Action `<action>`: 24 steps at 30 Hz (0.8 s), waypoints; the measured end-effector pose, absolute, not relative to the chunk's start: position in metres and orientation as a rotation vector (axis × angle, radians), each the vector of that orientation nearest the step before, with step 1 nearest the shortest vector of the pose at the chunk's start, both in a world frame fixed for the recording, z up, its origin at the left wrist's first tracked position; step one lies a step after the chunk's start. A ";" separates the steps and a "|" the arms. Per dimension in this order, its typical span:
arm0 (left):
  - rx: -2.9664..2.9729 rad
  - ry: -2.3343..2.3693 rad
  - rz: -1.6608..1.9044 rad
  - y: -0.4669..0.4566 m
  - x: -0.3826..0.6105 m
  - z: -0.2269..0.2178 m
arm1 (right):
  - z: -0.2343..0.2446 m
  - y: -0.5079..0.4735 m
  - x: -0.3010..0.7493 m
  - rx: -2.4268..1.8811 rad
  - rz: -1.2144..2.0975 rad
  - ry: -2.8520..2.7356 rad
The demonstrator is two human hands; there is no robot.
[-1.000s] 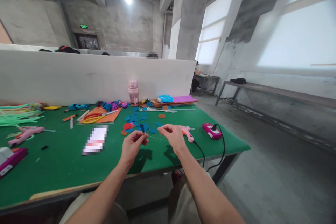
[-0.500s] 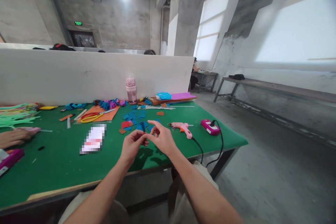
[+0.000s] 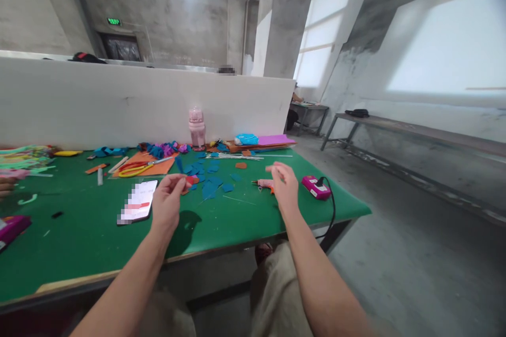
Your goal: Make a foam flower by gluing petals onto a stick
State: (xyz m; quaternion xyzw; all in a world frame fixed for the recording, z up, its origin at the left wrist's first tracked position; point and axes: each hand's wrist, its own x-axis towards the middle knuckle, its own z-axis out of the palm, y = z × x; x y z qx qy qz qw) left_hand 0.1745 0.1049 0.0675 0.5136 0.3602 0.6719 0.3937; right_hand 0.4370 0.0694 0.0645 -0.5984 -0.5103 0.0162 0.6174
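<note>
My left hand (image 3: 167, 197) is closed in a pinch, raised over the green table between the phone and the loose pieces. A small dark-blue felt-like piece (image 3: 179, 164) sticks up from its fingertips; its lower end is hidden. My right hand (image 3: 285, 184) is held over the pink glue gun (image 3: 265, 184), fingers loosely bent and apart, with nothing seen in them. It covers the gun's handle; whether it touches the gun I cannot tell. Between my hands lie several flat blue pieces (image 3: 212, 187), a thin clear strand (image 3: 239, 199) and a brown piece (image 3: 241, 165).
A phone (image 3: 138, 201) lies left of my left hand. Behind it are scissors (image 3: 136, 169) on an orange sheet. A pink bottle (image 3: 196, 129) stands by the white partition (image 3: 118, 105). A magenta power box (image 3: 315, 188) with a black cable sits right. Another person's hand (image 3: 6, 187) shows far left.
My hands have parted. The left moved left with the blue piece, and the right moved right to above the glue gun. The other person's hand drew back leftward.
</note>
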 end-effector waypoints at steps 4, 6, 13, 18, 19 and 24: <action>1.269 0.699 1.660 0.102 0.174 0.072 | 0.065 0.071 0.442 -1.421 0.046 -1.240; 1.278 0.644 1.604 0.099 0.177 0.071 | 0.067 0.078 0.433 -1.473 0.052 -1.307; 1.369 0.659 1.576 0.100 0.176 0.068 | 0.083 0.131 0.395 -1.598 0.011 -1.650; 1.427 0.769 1.535 0.099 0.174 0.069 | 0.082 0.167 0.390 -1.658 0.086 -1.856; 1.428 0.787 1.519 0.099 0.175 0.069 | 0.080 0.172 0.389 -1.667 0.100 -1.896; 1.413 0.874 1.527 0.097 0.177 0.068 | 0.055 0.184 0.366 -1.694 0.157 -2.121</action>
